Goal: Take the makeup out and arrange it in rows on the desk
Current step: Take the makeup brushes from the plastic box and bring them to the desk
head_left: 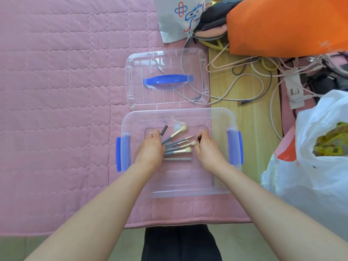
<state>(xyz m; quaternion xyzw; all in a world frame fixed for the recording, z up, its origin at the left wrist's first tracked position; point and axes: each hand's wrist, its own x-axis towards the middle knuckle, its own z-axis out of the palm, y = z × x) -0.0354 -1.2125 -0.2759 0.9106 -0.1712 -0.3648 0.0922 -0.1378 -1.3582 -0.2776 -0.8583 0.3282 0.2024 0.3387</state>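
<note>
A clear plastic box (131, 185) with blue side latches sits on the pink quilted cover. Both hands reach inside it. My left hand (150, 149) closes on a brown tube (164, 130) and the grey handles of several makeup brushes (178, 143) that fan out to the right. My right hand (207, 147) pinches a small black item (199, 138) at the brush tips. A grey pencil (178, 159) lies flat on the box floor below the brushes. A pale round item (177, 126) rests near the back wall.
The box's clear lid (135, 91) with a blue handle lies just behind the box. Tangled cables (250, 87) and a power strip cover the wooden strip to the right. A white plastic bag (320, 157) and an orange bag (282, 25) crowd the right side. The pink cover (56, 91) stretches left.
</note>
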